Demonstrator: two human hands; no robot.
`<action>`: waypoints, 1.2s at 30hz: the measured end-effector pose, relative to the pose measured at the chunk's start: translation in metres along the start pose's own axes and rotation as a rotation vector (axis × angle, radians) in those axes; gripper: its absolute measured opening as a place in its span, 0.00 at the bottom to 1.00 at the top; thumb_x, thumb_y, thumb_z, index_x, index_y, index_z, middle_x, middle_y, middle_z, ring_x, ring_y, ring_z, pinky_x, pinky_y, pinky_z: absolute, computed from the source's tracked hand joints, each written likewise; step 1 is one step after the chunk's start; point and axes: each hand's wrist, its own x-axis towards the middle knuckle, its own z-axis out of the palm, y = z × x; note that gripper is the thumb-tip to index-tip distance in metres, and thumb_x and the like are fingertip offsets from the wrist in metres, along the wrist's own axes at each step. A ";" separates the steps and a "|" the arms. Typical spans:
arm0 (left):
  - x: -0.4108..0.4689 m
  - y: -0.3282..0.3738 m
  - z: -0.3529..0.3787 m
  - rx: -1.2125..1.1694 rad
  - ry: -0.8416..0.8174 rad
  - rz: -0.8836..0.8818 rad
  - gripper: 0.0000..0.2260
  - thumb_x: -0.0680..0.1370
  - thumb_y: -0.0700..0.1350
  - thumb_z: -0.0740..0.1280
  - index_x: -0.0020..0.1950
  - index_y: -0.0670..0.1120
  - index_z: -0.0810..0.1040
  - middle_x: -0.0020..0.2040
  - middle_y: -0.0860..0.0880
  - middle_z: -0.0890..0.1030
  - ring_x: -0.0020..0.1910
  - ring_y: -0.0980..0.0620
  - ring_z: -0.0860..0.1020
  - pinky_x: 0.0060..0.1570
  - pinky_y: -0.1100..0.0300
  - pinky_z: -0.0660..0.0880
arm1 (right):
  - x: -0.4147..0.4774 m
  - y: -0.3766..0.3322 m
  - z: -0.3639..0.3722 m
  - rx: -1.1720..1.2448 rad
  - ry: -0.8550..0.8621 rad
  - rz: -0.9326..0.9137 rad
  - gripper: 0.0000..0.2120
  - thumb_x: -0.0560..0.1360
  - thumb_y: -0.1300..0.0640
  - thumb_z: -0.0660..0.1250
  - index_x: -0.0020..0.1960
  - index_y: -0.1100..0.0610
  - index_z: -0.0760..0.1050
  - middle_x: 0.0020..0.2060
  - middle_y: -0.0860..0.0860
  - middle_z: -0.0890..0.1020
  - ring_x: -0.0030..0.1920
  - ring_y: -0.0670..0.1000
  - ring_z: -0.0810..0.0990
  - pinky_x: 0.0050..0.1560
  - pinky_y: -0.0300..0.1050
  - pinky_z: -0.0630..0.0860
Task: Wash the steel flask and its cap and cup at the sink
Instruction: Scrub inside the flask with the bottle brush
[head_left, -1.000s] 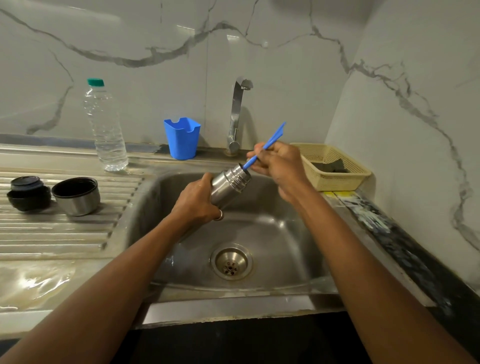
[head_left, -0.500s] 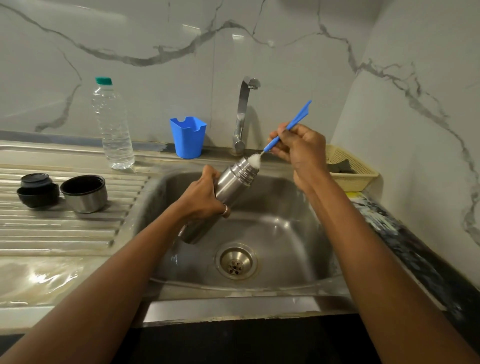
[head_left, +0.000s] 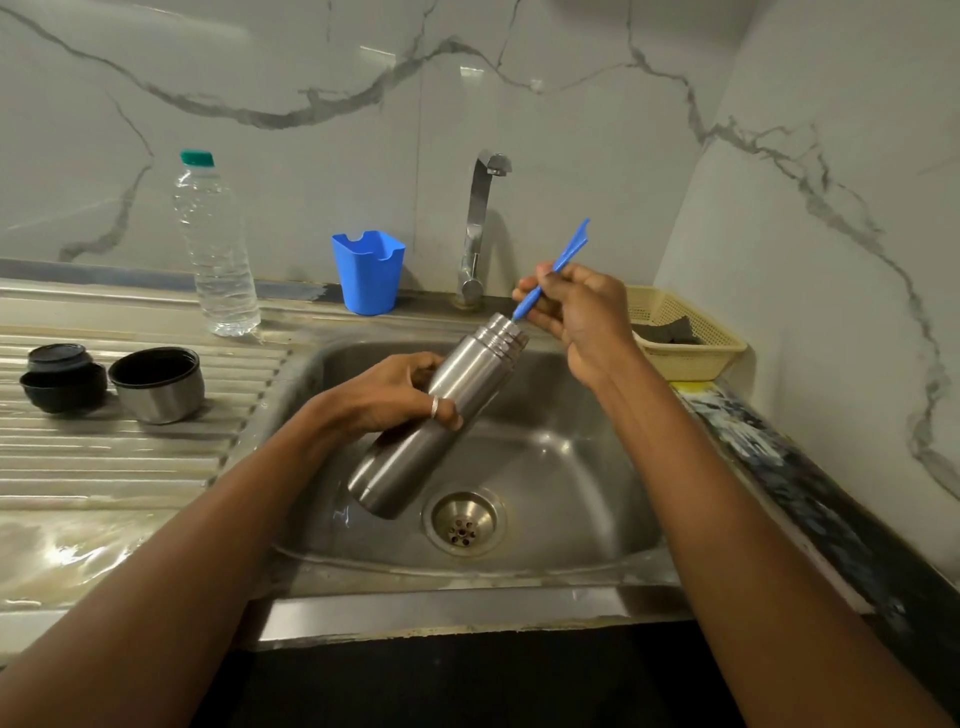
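Both arms reach forward, left hand (head_left: 387, 397) gripping the flask (head_left: 402, 467), right hand (head_left: 584, 317) pinching the brush handle (head_left: 571, 245).

Dim, soft light; sharp focus, wide-angle edge distortion.

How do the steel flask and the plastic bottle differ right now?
The steel flask is opaque metal; the plastic bottle is clear. The flask is tilted over the sink, gripped by the left hand; the bottle stands upright on the counter, untouched. The flask's mouth is uncapped; the bottle wears a green cap. Both are tall cylinders.
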 end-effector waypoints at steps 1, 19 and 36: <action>0.000 0.000 -0.002 -0.019 0.004 0.005 0.38 0.56 0.57 0.77 0.65 0.49 0.77 0.56 0.46 0.83 0.53 0.46 0.82 0.54 0.51 0.81 | 0.003 -0.007 -0.003 0.052 0.050 -0.016 0.04 0.81 0.63 0.67 0.50 0.63 0.79 0.41 0.57 0.86 0.42 0.51 0.87 0.43 0.44 0.84; 0.014 -0.009 0.011 0.415 0.308 0.106 0.32 0.65 0.46 0.81 0.65 0.47 0.72 0.55 0.48 0.75 0.51 0.50 0.75 0.38 0.67 0.67 | -0.001 0.008 0.006 -0.104 0.037 -0.077 0.06 0.80 0.62 0.70 0.43 0.60 0.80 0.38 0.56 0.86 0.40 0.52 0.87 0.43 0.46 0.85; 0.012 -0.007 0.017 0.693 0.523 0.187 0.37 0.68 0.48 0.78 0.72 0.49 0.63 0.64 0.44 0.75 0.56 0.45 0.75 0.53 0.50 0.74 | 0.014 -0.013 -0.010 -0.137 0.202 -0.164 0.09 0.84 0.59 0.62 0.49 0.63 0.77 0.42 0.58 0.86 0.39 0.53 0.87 0.40 0.44 0.84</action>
